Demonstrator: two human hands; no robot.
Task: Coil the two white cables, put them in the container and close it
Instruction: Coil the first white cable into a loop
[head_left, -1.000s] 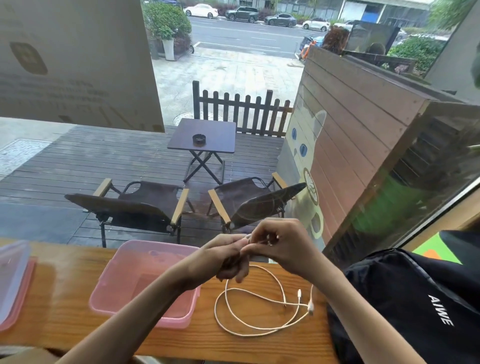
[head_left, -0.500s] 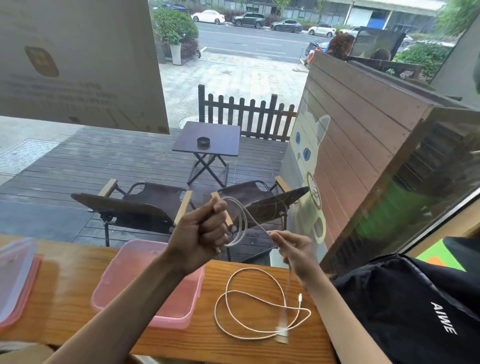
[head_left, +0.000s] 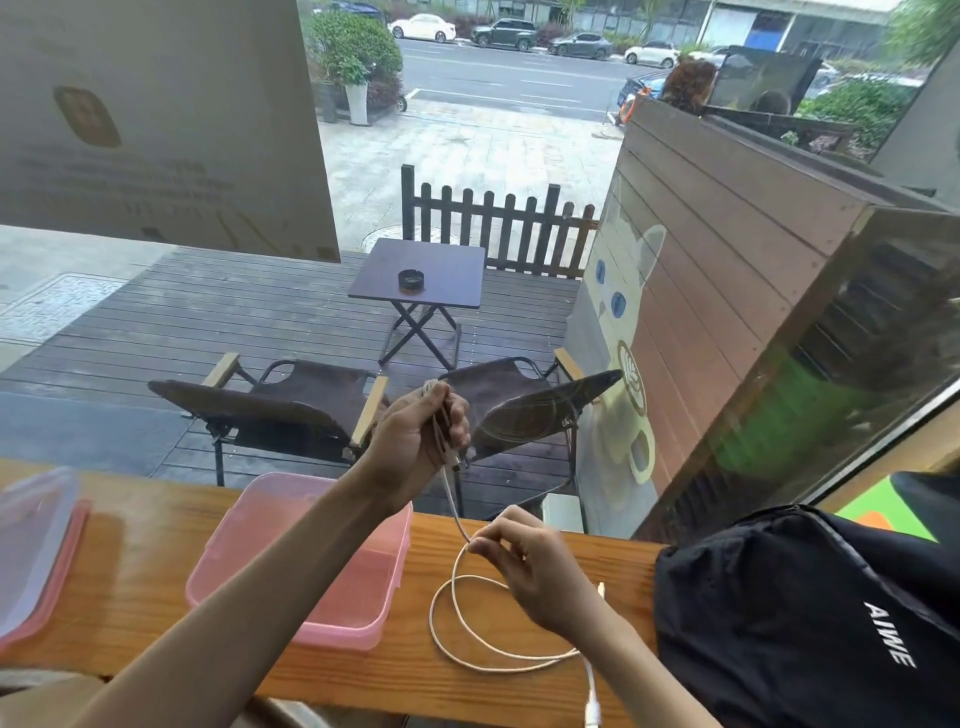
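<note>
My left hand (head_left: 421, 436) is raised above the wooden counter (head_left: 130, 561), closed around a small coil of white cable (head_left: 440, 431). A strand of that cable runs down from it to my right hand (head_left: 524, 558), which pinches it between thumb and fingers just above the counter. A second white cable (head_left: 457, 639) lies in a loose loop on the counter under my right hand, its plug end near the front edge. The open pink container (head_left: 306, 618) sits to the left of the loop. Its lid (head_left: 36, 545) lies at the far left.
A black backpack (head_left: 789, 613) rests on the counter's right end, close to my right forearm. Behind the counter is a window onto a deck with two folding chairs (head_left: 291, 400) and a small table (head_left: 421, 275).
My left hand has stayed raised with the coil, now gripped tighter. My right hand has dropped down along the strand to just above the counter. The hanging plug end now lies near the front edge.
</note>
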